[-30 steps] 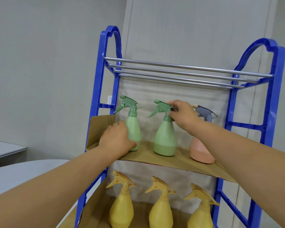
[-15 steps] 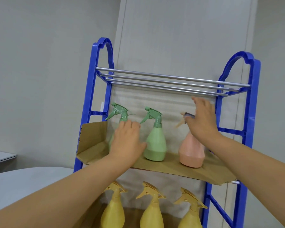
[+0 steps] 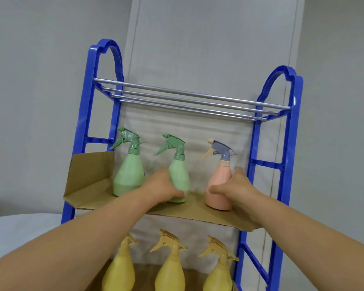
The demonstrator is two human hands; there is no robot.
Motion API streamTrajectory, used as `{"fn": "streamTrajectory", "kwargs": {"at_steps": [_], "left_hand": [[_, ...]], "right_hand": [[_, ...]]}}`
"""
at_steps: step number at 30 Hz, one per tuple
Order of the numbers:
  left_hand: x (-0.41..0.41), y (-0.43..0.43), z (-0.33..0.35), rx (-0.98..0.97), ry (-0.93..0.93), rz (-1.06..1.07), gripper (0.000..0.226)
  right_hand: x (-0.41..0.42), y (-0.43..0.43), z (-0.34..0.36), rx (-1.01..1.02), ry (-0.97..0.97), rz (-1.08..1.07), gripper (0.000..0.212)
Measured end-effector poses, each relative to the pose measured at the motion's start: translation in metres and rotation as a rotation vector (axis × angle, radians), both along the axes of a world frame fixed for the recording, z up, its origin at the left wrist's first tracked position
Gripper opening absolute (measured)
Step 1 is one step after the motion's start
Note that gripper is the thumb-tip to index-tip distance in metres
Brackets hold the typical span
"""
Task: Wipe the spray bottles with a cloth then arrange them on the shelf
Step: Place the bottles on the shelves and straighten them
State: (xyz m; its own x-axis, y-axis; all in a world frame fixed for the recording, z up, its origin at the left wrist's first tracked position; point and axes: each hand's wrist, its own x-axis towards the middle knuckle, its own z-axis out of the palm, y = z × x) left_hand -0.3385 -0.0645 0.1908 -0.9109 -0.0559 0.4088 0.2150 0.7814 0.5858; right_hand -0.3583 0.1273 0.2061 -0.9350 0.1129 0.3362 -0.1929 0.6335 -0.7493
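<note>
A blue rack (image 3: 290, 143) carries a cardboard shelf (image 3: 198, 213) with three upright spray bottles. The left green bottle (image 3: 129, 175) stands free. My left hand (image 3: 162, 189) is wrapped around the base of the middle green bottle (image 3: 180, 175). My right hand (image 3: 231, 190) grips the lower body of the pink bottle with the grey trigger head (image 3: 219, 179) at the right. Three yellow bottles (image 3: 169, 269) stand in a row on the level below. No cloth is in view.
Bare metal rods (image 3: 187, 101) form the rack's top level. A grey wall and a pale panel stand behind the rack. A light tabletop (image 3: 19, 232) lies at the lower left, beside the rack.
My left hand moved from the left green bottle to the middle one. My right hand dropped from the pink bottle's trigger head to its body. The view tilted up and closer.
</note>
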Motion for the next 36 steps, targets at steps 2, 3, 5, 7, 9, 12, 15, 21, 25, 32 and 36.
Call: {"fn": "streamTrajectory", "kwargs": {"at_steps": [2, 3, 5, 7, 9, 12, 15, 21, 25, 32, 36], "left_hand": [[0.003, 0.001, 0.001, -0.004, 0.016, 0.0, 0.045], [0.004, 0.001, 0.001, -0.005, 0.021, 0.008, 0.044], [0.005, 0.0, 0.001, -0.02, 0.024, 0.027, 0.045], [0.004, -0.001, 0.0, -0.031, 0.018, 0.046, 0.052], [0.004, -0.001, 0.0, -0.037, 0.017, 0.046, 0.054], [0.002, -0.001, -0.001, -0.043, 0.01, 0.051, 0.058], [0.002, -0.002, -0.002, -0.068, -0.006, 0.068, 0.064], [0.018, -0.021, -0.009, -0.25, 0.214, 0.232, 0.039], [0.028, -0.042, -0.018, -0.362, 0.392, 0.489, 0.041], [0.024, -0.067, -0.011, -0.156, 0.056, 0.444, 0.074], [0.021, -0.072, -0.01, -0.205, 0.035, 0.417, 0.068]], "right_hand": [[0.001, 0.001, -0.001, 0.017, 0.003, -0.003, 0.068], [0.001, 0.0, -0.002, 0.025, 0.004, -0.003, 0.066], [0.001, 0.0, -0.003, 0.041, 0.0, -0.007, 0.064], [0.001, -0.002, -0.004, 0.045, -0.005, -0.008, 0.064], [0.0, -0.002, -0.005, 0.032, -0.013, -0.005, 0.064], [0.0, -0.002, -0.005, 0.035, -0.01, -0.014, 0.064], [0.0, -0.002, -0.004, 0.043, 0.007, -0.017, 0.064], [0.004, -0.003, -0.004, 0.112, 0.031, -0.051, 0.065], [0.007, -0.005, -0.003, 0.129, 0.032, -0.056, 0.065], [0.008, -0.006, -0.003, 0.136, 0.031, -0.037, 0.065], [0.006, -0.005, -0.004, 0.133, 0.041, -0.032, 0.065]]}}
